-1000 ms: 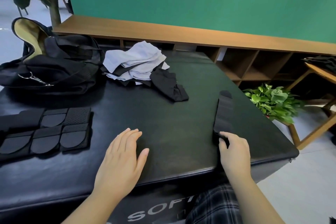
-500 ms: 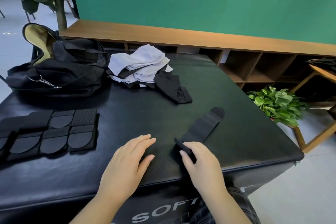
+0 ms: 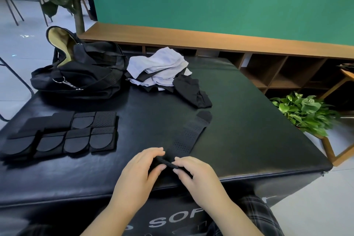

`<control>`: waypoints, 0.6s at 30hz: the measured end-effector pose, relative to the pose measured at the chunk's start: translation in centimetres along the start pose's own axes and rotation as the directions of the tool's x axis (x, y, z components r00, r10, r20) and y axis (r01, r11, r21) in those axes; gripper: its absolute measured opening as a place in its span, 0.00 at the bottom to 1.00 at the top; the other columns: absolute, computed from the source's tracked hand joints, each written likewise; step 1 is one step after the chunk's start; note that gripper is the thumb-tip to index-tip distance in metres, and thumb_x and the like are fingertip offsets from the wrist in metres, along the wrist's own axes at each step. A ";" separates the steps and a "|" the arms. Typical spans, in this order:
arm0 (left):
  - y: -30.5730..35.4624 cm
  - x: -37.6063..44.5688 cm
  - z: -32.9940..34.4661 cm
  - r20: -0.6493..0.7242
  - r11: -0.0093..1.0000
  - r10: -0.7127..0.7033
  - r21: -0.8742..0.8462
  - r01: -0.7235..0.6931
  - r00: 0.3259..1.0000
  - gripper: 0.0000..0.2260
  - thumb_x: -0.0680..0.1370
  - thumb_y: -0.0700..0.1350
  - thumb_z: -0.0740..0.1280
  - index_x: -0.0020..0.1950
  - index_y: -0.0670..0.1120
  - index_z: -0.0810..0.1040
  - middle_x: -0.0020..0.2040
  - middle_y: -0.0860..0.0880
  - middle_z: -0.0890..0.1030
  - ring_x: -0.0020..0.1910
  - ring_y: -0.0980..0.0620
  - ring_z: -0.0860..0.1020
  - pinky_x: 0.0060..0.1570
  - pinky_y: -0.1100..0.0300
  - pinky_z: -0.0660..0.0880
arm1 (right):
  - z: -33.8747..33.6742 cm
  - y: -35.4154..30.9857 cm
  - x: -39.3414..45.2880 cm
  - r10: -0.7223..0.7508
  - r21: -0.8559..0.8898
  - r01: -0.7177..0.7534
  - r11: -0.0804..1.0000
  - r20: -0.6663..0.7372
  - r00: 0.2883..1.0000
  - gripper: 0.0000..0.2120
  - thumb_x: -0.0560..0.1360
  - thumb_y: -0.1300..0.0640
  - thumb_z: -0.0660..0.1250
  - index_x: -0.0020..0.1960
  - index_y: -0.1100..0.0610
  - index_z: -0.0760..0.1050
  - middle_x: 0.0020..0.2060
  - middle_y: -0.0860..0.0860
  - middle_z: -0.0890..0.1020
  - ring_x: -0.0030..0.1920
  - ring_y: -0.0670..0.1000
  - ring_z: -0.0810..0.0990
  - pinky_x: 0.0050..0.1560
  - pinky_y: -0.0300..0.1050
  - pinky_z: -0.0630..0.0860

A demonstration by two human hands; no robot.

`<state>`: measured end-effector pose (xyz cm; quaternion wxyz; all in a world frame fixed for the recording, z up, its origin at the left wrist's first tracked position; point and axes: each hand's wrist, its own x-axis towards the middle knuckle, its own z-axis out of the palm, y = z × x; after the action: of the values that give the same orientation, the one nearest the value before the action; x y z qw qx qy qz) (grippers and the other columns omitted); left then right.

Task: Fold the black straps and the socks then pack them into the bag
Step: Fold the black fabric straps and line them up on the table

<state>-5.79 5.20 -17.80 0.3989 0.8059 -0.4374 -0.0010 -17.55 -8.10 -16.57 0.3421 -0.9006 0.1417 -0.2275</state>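
A long perforated black strap [image 3: 188,136] lies unfolded on the black padded table [image 3: 249,120], running from the near edge toward the far right. My left hand [image 3: 139,172] and my right hand [image 3: 193,174] both pinch its near end. Several folded black straps [image 3: 63,136] sit in rows at the left. A pile of white and black socks [image 3: 162,71] lies at the back middle, one black sock [image 3: 193,92] trailing toward me. The open black bag [image 3: 80,71] rests at the back left.
A low wooden shelf unit [image 3: 268,67] runs behind the table under a green wall. A potted green plant [image 3: 304,113] and a wooden stand [image 3: 337,147] are on the floor at the right. A tall plant [image 3: 76,5] stands behind the bag.
My right hand dragged the strap from the table's right side to the near middle and turned it diagonal. My left hand came off the table and took hold of the strap's near end.
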 end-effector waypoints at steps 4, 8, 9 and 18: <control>-0.1 -1.2 -0.6 -0.016 0.998 -0.062 -0.020 0.062 0.998 0.10 0.73 0.47 0.71 0.54 0.55 0.78 0.48 0.68 0.75 0.54 0.73 0.69 0.47 0.76 0.68 | 0.2 -0.1 0.3 -0.025 0.002 0.025 1.000 0.075 0.997 0.08 0.74 0.56 0.66 0.51 0.52 0.80 0.49 0.45 0.82 0.56 0.37 0.75 0.55 0.26 0.67; 0.3 -1.7 -1.2 -0.001 0.990 -0.120 -0.072 0.119 0.993 0.12 0.74 0.48 0.70 0.51 0.63 0.72 0.46 0.64 0.76 0.53 0.69 0.70 0.48 0.76 0.66 | 0.2 -0.6 0.4 -0.016 0.021 0.014 1.000 0.088 0.996 0.07 0.76 0.56 0.65 0.51 0.53 0.79 0.48 0.44 0.81 0.52 0.42 0.76 0.52 0.29 0.70; 0.4 -1.7 -1.3 0.007 0.985 -0.150 -0.088 0.150 0.989 0.14 0.75 0.48 0.70 0.51 0.65 0.70 0.45 0.62 0.76 0.53 0.69 0.70 0.47 0.76 0.66 | 0.1 -0.7 0.4 0.008 0.024 -0.011 1.000 0.102 0.995 0.05 0.77 0.56 0.65 0.51 0.52 0.78 0.47 0.44 0.81 0.50 0.43 0.77 0.51 0.33 0.72; 0.6 -1.1 -0.7 -0.035 0.976 -0.211 -0.064 0.208 0.977 0.15 0.75 0.49 0.68 0.56 0.60 0.65 0.47 0.63 0.75 0.51 0.71 0.70 0.46 0.75 0.66 | 0.8 -1.1 0.5 0.222 0.003 -0.222 0.975 0.003 0.975 0.17 0.76 0.53 0.67 0.46 0.40 0.59 0.44 0.38 0.73 0.47 0.34 0.71 0.46 0.27 0.67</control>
<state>-6.68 6.22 -17.33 0.4294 0.8351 -0.3415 -0.0395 -16.60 -7.08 -16.18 0.3669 -0.8788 0.2409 -0.1870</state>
